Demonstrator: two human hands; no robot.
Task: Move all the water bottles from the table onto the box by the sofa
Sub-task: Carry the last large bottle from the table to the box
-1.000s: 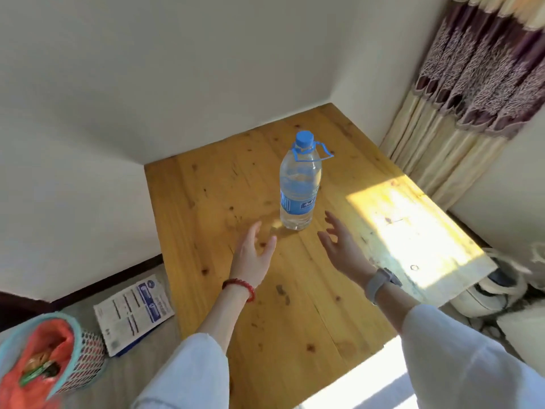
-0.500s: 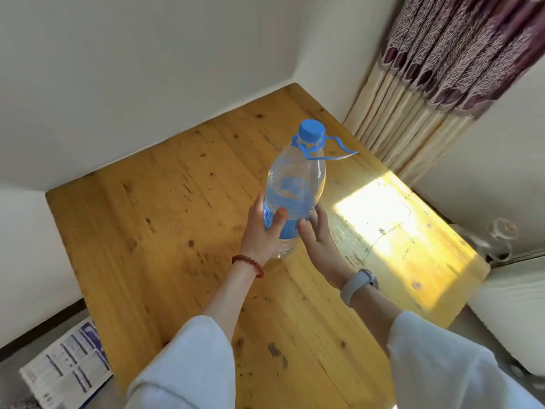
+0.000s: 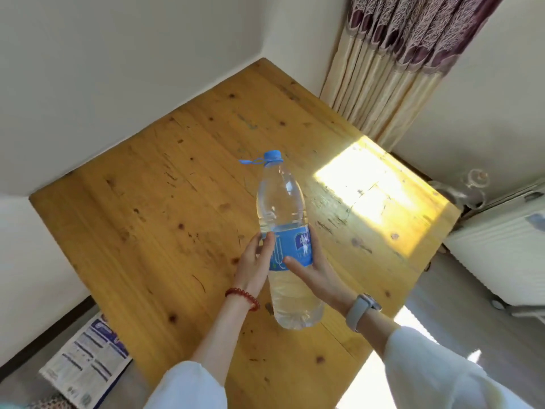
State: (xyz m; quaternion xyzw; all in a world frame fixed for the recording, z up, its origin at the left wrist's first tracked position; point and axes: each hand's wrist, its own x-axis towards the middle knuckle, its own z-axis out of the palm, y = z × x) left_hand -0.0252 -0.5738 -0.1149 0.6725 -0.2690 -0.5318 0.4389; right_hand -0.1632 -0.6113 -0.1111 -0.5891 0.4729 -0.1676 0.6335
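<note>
A large clear water bottle (image 3: 280, 208) with a blue cap, a blue carry strap and a blue label hangs in the air above the wooden table (image 3: 165, 208), its base toward me. My left hand (image 3: 255, 264) grips its left side at the label. My right hand (image 3: 314, 268) wraps the label from the right and front. No other bottle shows on the table. The box and the sofa are out of view.
White walls close in the table on the left and at the back. A curtain (image 3: 392, 63) hangs at the back right. A white ribbed object (image 3: 501, 249) stands on the right. A printed paper (image 3: 85, 361) lies on the floor at lower left.
Both hands reached the standing bottle, closed on it and lifted it off the table toward me; the carry strap now points left.
</note>
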